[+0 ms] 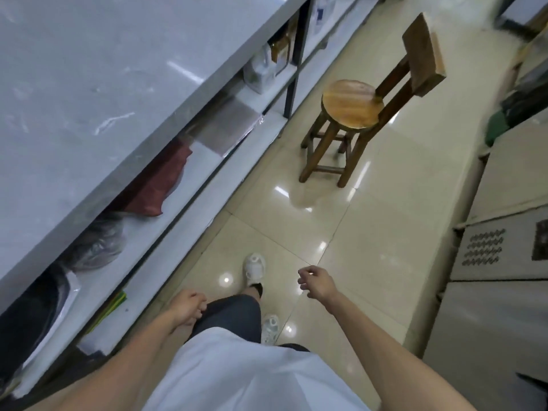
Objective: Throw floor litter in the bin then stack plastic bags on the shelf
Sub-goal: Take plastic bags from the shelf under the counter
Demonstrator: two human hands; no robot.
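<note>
Under the grey counter [89, 69] on my left runs a white lower shelf [178, 197]. On it lie a dark red plastic bag [160, 182], a clear crumpled bag [98, 244], a flat transparent pack [228, 126] and dark bags in clear wrap [32, 315]. My left hand [189, 307] hangs by my thigh, fingers loosely curled, holding nothing. My right hand [317, 281] hovers over the tiled floor [370, 232], fingers bent and apart, nothing in it. I see no litter and no bin.
A wooden stool with a backrest [355, 108] stands in the aisle ahead. Metal cabinets with a vent grille [486, 247] line the right side. Bottles [261, 72] sit further along the shelf. My white shoes [253, 268] are on the floor.
</note>
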